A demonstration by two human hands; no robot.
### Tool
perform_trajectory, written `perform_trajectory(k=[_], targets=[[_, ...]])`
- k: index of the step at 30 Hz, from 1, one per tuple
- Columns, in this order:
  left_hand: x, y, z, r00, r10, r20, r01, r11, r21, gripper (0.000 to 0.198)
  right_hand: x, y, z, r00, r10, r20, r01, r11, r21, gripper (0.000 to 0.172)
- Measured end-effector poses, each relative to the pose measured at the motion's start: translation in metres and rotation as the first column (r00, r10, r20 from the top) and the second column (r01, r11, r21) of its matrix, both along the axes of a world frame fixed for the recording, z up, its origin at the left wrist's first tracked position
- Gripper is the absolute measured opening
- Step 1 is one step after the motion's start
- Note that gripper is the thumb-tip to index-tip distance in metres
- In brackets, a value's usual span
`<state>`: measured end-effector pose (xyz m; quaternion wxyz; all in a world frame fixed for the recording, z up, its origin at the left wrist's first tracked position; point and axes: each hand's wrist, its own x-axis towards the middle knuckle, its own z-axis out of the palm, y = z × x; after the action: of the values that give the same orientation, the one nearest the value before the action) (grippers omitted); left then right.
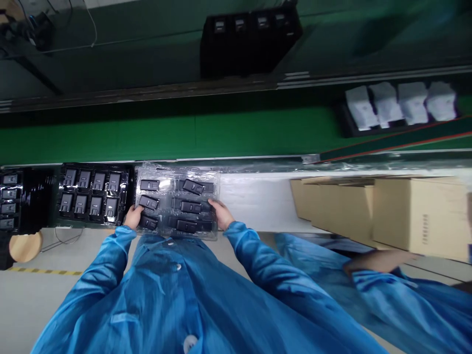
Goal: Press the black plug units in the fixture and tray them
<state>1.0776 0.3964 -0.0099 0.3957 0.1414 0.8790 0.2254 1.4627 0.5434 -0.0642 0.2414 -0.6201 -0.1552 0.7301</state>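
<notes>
A clear plastic tray point(165, 172) lies at the near edge of the work surface in front of me, with several small black devices in its two columns of slots. My left hand point(133, 216) grips its left edge, thumb over the rim beside a tilted black device point(149, 202). At the opposite edge, my right hand point(221, 214) is closed on the rim with the thumb on top. Another device point(193, 187) sits askew at the upper right of the tray.
Left of the tray stands a black tray point(125, 196) of black blocks, with another dark tray point(25, 196) beyond. Cardboard boxes point(391, 211) line the right side, near another person's arm point(379, 260). Behind runs a green belt point(236, 132) carrying a holder of white-wrapped items point(413, 105).
</notes>
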Motion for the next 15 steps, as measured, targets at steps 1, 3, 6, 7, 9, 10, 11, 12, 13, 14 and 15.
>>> perform_trajectory(k=[1, 3, 6, 7, 9, 10, 11, 12, 13, 14, 15], targets=[[0.001, -0.001, 0.002, 1.000, -0.001, -0.004, 0.001, 1.000, -0.001, 0.044, 0.001, -0.002, 0.001, 1.000, -0.008, 0.005, 0.008, 1.000, 0.001, 0.031], [0.003, -0.003, 0.006, 1.000, -0.007, -0.011, 0.007, 1.000, 0.006, 0.044, 0.004, -0.008, 0.002, 1.000, -0.024, 0.012, 0.024, 1.000, 0.003, 0.032], [0.001, 0.002, 0.015, 0.999, -0.028, -0.020, 0.029, 0.999, 0.036, 0.045, 0.007, -0.012, 0.004, 0.999, -0.044, 0.007, 0.044, 0.999, 0.014, 0.035], [0.000, 0.006, 0.017, 0.999, -0.037, -0.026, 0.038, 0.998, 0.047, 0.045, 0.007, -0.012, 0.004, 0.999, -0.049, 0.003, 0.049, 0.999, 0.019, 0.035], [-0.005, 0.017, 0.022, 0.998, -0.055, -0.044, 0.057, 0.996, 0.063, 0.043, 0.006, -0.009, 0.005, 0.998, -0.057, -0.005, 0.058, 0.998, 0.028, 0.038], [-0.008, 0.025, 0.023, 0.997, -0.062, -0.052, 0.066, 0.996, 0.067, 0.042, 0.005, -0.006, 0.004, 0.998, -0.062, -0.008, 0.062, 0.998, 0.031, 0.039], [-0.011, 0.033, 0.023, 0.996, -0.069, -0.060, 0.073, 0.995, 0.068, 0.041, 0.004, -0.003, 0.004, 0.998, -0.067, -0.009, 0.067, 0.997, 0.031, 0.039], [-0.015, 0.042, 0.022, 0.995, -0.074, -0.066, 0.078, 0.995, 0.066, 0.040, 0.002, 0.001, 0.003, 0.997, -0.072, -0.009, 0.072, 0.997, 0.030, 0.039], [-0.018, 0.051, 0.021, 0.994, -0.078, -0.072, 0.082, 0.995, 0.059, 0.040, -0.001, 0.005, 0.002, 0.997, -0.076, -0.006, 0.076, 0.997, 0.027, 0.038], [-0.022, 0.059, 0.018, 0.994, -0.081, -0.075, 0.085, 0.995, 0.048, 0.039, -0.003, 0.009, 0.001, 0.997, -0.080, -0.002, 0.080, 0.997, 0.022, 0.036], [-0.025, 0.067, 0.015, 0.993, -0.085, -0.077, 0.088, 0.996, 0.032, 0.039, -0.005, 0.012, -0.001, 0.997, -0.082, 0.002, 0.082, 0.996, 0.017, 0.034]])
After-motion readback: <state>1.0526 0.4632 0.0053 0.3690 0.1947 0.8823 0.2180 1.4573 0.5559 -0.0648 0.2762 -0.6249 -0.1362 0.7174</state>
